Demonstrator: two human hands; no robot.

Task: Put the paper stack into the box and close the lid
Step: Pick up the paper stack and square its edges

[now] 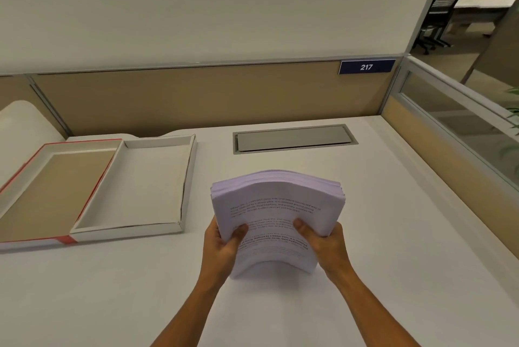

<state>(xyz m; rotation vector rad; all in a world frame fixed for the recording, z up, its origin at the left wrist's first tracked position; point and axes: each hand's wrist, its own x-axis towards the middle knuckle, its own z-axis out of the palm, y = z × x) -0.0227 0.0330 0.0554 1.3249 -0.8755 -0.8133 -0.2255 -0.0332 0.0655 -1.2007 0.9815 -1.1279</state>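
Observation:
A thick stack of printed white paper (276,206) is held above the desk in front of me, bowed upward across its middle. My left hand (222,245) grips its near left edge, thumb on top. My right hand (325,245) grips its near right edge the same way. To the left, the white box (184,178) lies open and empty on the desk. Its lid (92,195), red-edged with a brown inside, is folded out flat to the left of the box.
The white desk (393,234) has a grey cable hatch (293,138) at the back centre. Tan partition walls (196,96) close off the back and right side. A white rounded object (22,124) stands at the far left. A sign reading 217 (366,66) hangs on the partition.

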